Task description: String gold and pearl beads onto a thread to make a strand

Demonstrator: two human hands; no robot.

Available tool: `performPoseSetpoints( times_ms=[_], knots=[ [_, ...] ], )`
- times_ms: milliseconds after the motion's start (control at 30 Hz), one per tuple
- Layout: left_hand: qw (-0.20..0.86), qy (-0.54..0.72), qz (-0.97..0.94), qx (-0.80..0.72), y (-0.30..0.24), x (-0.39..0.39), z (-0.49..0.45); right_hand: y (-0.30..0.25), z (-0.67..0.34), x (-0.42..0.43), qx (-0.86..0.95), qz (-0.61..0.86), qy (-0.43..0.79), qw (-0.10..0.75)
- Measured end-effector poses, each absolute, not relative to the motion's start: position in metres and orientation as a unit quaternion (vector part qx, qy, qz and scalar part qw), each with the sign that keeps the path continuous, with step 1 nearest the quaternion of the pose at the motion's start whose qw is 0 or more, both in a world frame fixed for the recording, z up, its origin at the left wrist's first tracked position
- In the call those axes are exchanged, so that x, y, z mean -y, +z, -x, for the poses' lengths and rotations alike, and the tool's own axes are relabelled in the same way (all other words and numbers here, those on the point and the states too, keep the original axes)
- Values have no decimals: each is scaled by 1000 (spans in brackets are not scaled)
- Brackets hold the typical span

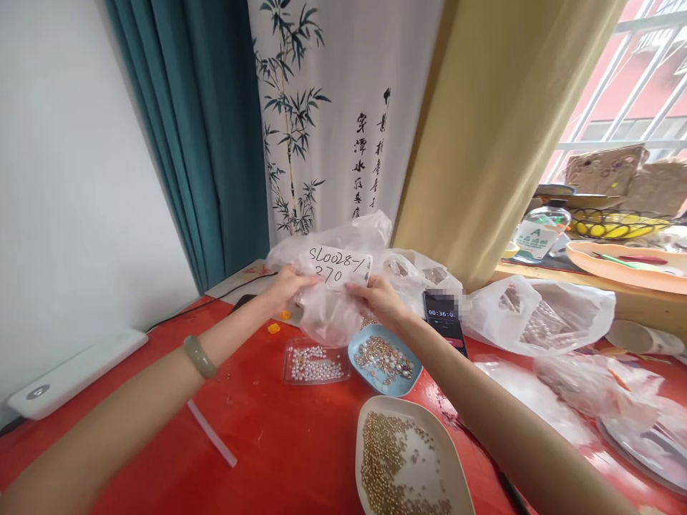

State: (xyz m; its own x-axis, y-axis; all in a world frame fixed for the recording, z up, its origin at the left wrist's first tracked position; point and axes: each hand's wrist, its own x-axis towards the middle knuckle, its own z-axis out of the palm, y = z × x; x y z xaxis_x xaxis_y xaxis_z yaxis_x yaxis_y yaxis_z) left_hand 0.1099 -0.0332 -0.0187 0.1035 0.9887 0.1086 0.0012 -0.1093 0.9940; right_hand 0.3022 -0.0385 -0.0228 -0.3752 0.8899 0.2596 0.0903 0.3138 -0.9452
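Observation:
A white paper label (351, 266) with handwriting reading "SL0028-1 270" is held up over a clear plastic bag (330, 318). My left hand (293, 285) pinches the label's left edge, and my right hand (382, 295) grips its lower right corner. Thin plastic bunches behind and below the label, so I cannot tell how much of the bag is also in my fingers. Below my hands sit a clear tray (287, 365) of white pearl beads and a blue dish (389, 390) of mixed beads and metal pieces.
A cream tray (429, 458) of gold beads stands in front. Right of my hands lie a phone (445, 329) with a running timer and a bag (542, 315) of pearls. A white power strip (80, 372) and a pale plastic strip (212, 433) lie left.

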Motion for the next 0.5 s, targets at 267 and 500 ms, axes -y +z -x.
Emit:
performPoseSetpoints(
  times_ms=[267,500],
  knots=[
    [167,617,-460,-616,1,-10,-16,-27,-302,22,787,429,266,355],
    [171,530,-488,-672,-18,-20,29,-48,-273,23,920,347,80,163]
  ],
)
